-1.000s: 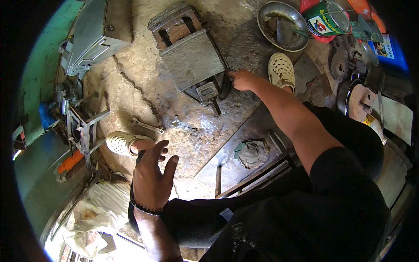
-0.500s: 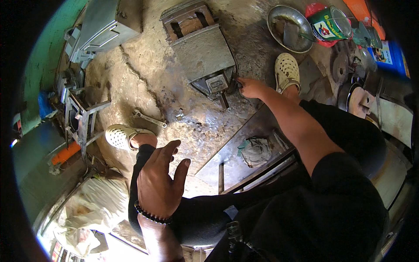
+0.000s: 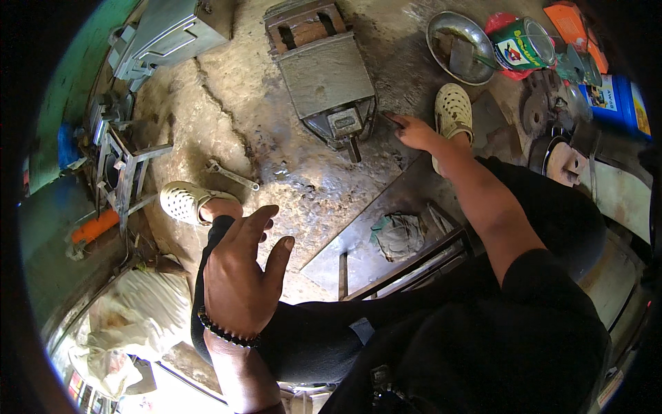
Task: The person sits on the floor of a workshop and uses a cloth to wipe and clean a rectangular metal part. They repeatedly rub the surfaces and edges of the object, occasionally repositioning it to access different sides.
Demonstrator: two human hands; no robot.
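A heavy grey metal machine vise [image 3: 327,83] lies on the floor in front of me, its square screw end pointing toward me. Just right of that end is my right hand [image 3: 415,134], held a small gap away. Its index finger is stretched toward the vise and its tip looks dark with grease; the other fingers are partly curled, and I see nothing in them. Over my left knee hovers my left hand [image 3: 240,276], with a beaded bracelet at the wrist. Its thumb stands apart from the fingers, and it holds nothing visible.
A wrench [image 3: 233,175] lies near my left shoe. At the far right are a metal bowl [image 3: 441,61] holding dark liquid and a block, a green can [image 3: 518,50] and a blue container [image 3: 616,105]. A crumpled rag [image 3: 400,237] rests on the metal sheet [image 3: 327,272].
My right hand has drawn back from the vise's side, where its fingertips were at the edge. My left hand keeps its pose. The whole view has shifted slightly.
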